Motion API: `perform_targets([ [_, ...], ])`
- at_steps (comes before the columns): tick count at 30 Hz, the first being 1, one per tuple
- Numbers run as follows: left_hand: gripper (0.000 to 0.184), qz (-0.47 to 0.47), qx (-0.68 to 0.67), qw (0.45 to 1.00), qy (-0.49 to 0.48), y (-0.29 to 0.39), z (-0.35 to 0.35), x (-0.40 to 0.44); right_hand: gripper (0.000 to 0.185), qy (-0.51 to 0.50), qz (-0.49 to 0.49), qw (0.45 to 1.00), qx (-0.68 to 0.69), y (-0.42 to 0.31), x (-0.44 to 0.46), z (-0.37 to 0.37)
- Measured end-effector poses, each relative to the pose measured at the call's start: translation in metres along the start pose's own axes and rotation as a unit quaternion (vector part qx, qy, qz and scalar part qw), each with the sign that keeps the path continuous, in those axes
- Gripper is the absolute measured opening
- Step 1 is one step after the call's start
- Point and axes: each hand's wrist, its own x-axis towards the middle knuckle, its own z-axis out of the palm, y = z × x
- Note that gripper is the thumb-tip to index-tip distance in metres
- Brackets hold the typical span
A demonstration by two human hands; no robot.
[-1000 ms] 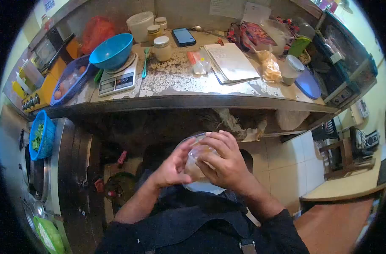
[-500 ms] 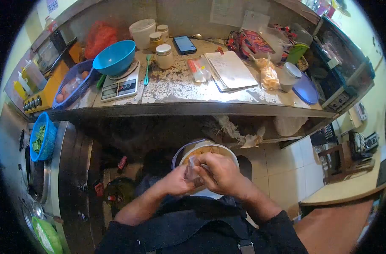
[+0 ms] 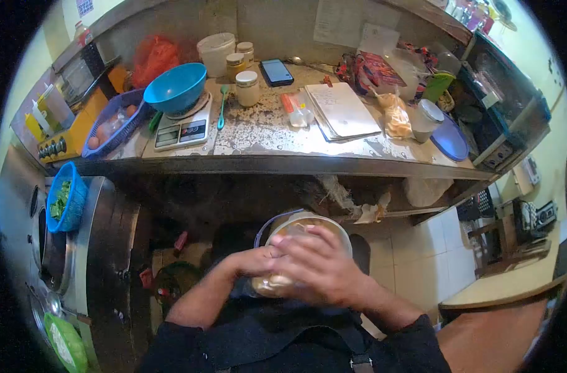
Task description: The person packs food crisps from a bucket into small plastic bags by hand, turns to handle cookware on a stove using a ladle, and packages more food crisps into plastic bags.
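A white bucket (image 3: pixel 342 231) with a blue handle stands in front of my lap, partly covered by both hands. Over its near side, my left hand (image 3: pixel 253 261) is closed around the neck of a clear plastic bag (image 3: pixel 272 285). Pale yellowish pieces fill the bag, which bulges out below my fingers. My right hand (image 3: pixel 318 264) lies across the left fingers, curled over the top of the bag and smeared by motion. The bag's upper end is hidden between the hands.
Along the counter (image 3: pixel 246 143) are a kitchen scale (image 3: pixel 183 132), a blue bowl (image 3: pixel 175 90), jars (image 3: pixel 247 90), a phone (image 3: pixel 276 73), a notebook (image 3: pixel 342 110) and another filled bag (image 3: pixel 395 117). A blue basket of greens (image 3: pixel 67 198) stands at left.
The bag's filled part now shows below my hands, where earlier mainly its clear top showed between my fingers. My right hand has moved across my left. The view has shifted slightly.
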Motion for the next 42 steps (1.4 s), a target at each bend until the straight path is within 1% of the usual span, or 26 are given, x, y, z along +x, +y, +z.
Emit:
perform_targets([
  [1,0.039,0.035,0.018,0.999,-0.009,-0.002,-0.005,0.002,0.059,-0.043,-0.023,0.998,-0.027,-0.007,0.005,0.004],
  [2,0.04,0.006,0.067,0.997,-0.028,-0.001,-0.009,0.007,0.068,-0.086,-0.043,0.994,-0.054,-0.012,0.005,0.006],
  [3,0.041,-0.024,0.116,0.992,-0.048,0.003,-0.013,0.009,0.071,-0.114,-0.032,0.99,-0.079,-0.009,0.0,0.013],
  [5,0.043,0.004,0.148,0.984,-0.098,-0.004,-0.022,0.005,0.078,-0.17,-0.014,0.977,-0.125,0.007,-0.01,0.037],
  [7,0.046,0.032,0.177,0.973,-0.144,-0.012,-0.032,0.0,0.078,-0.216,0.041,0.974,-0.055,0.016,-0.016,0.038],
  [8,0.042,0.022,0.12,0.986,-0.111,0.025,-0.018,-0.006,0.076,-0.248,0.07,0.965,-0.044,0.019,-0.018,0.037],
  [9,0.042,-0.037,0.056,0.991,-0.119,0.025,-0.022,-0.006,0.075,-0.278,0.098,0.955,-0.032,0.022,-0.02,0.038],
  [10,0.043,-0.094,-0.009,0.987,-0.128,0.023,-0.025,-0.004,0.071,-0.186,0.077,0.979,-0.045,0.031,-0.028,0.047],
  [11,0.043,-0.152,-0.073,0.976,-0.137,0.017,-0.029,-0.002,0.07,-0.181,0.097,0.977,-0.054,0.032,-0.028,0.045],
  [12,0.039,-0.11,-0.167,0.973,-0.112,0.0,-0.035,-0.006,0.07,-0.175,0.116,0.976,-0.064,0.035,-0.026,0.042],
  [13,0.045,-0.053,-0.049,0.995,-0.069,0.002,-0.043,-0.008,0.069,-0.17,0.136,0.973,-0.073,0.038,-0.024,0.038],
  [14,0.051,-0.043,-0.122,0.991,-0.036,0.005,-0.045,-0.012,0.053,-0.158,0.153,0.971,-0.089,0.04,-0.024,0.036],
  [15,0.058,-0.033,-0.196,0.98,-0.002,0.007,-0.046,-0.016,0.048,-0.111,0.143,0.98,-0.084,0.048,-0.025,0.038],
  [17,0.082,0.091,-0.365,0.926,0.028,-0.001,-0.047,-0.021,0.038,-0.019,0.127,0.989,-0.068,0.067,-0.029,0.045],
  [19,0.087,0.214,-0.451,0.857,0.129,-0.004,-0.04,-0.027,0.024,-0.063,0.232,0.968,-0.065,0.079,-0.027,0.042],
  [21,0.09,0.264,-0.456,0.824,0.207,-0.015,-0.029,-0.018,0.019,-0.026,0.288,0.957,-0.027,0.075,-0.017,0.043],
  [23,0.087,0.265,-0.42,0.83,0.254,-0.02,-0.007,-0.005,0.024,0.011,0.326,0.945,-0.01,0.079,-0.021,0.055],
  [25,0.076,0.263,-0.379,0.865,0.198,-0.028,0.014,0.006,0.029,0.05,0.309,0.949,0.032,0.08,-0.026,0.065],
  [27,0.069,0.269,-0.332,0.87,0.248,-0.022,0.037,0.025,0.03,0.073,0.32,0.942,0.066,0.079,-0.028,0.082],
  [31,0.066,0.199,-0.233,0.893,0.33,-0.006,0.043,0.037,0.032,0.029,0.314,0.947,0.065,0.063,-0.027,0.097],
  [33,0.058,0.208,-0.169,0.914,0.306,-0.001,0.033,0.044,0.031,-0.025,0.305,0.951,0.035,0.06,-0.027,0.098],
  [34,0.056,0.202,-0.144,0.924,0.293,0.0,0.029,0.044,0.028,0.028,0.253,0.966,0.037,0.063,-0.033,0.101],
  [35,0.053,0.195,-0.119,0.933,0.279,0.001,0.025,0.044,0.029,0.012,0.266,0.963,0.046,0.066,-0.039,0.102],
  [37,0.046,0.207,-0.143,0.933,0.256,0.005,0.022,0.046,0.029,-0.022,0.291,0.954,0.065,0.068,-0.047,0.101],
  [40,0.043,0.196,-0.2,0.932,0.231,0.007,0.017,0.041,0.024,0.009,0.304,0.936,0.175,0.062,-0.046,0.101],
  [42,0.04,0.2,-0.274,0.915,0.218,0.007,0.014,0.04,0.016,0.012,0.31,0.898,0.312,0.065,-0.046,0.11],
])
